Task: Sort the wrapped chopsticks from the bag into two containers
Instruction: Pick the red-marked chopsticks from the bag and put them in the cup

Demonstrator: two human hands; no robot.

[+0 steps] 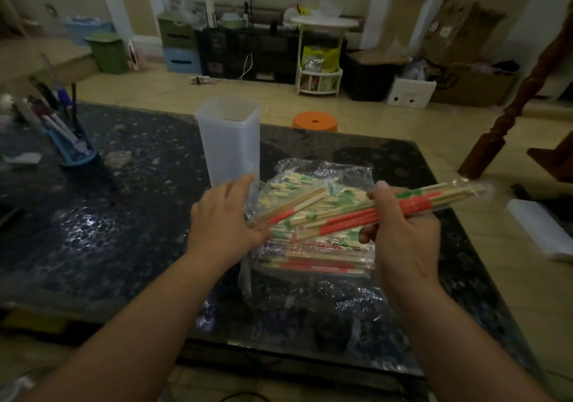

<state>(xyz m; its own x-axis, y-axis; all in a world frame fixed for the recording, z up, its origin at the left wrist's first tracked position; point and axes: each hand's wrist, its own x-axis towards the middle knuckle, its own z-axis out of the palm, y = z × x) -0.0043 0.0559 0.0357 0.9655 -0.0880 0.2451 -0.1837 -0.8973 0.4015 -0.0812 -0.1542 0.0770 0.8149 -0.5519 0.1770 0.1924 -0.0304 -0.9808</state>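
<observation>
A clear plastic bag (322, 172) lies open on the dark table (124, 215), full of wrapped chopsticks with red or green labels. My right hand (403, 231) is shut on a bundle of red-labelled wrapped chopsticks (418, 205), held above the bag and pointing up to the right. At the bag's left edge, my left hand (223, 222) pinches one red-labelled wrapped pair (294, 208) that still lies on the pile. A tall translucent white container (229, 144) stands upright just behind my left hand and looks empty.
A blue holder (73, 150) with pens and utensils stands at the table's left. An orange stool (314, 121) sits on the floor beyond the table. A white translucent piece (539, 231) lies at the right edge. A wooden post (508, 104) rises at right.
</observation>
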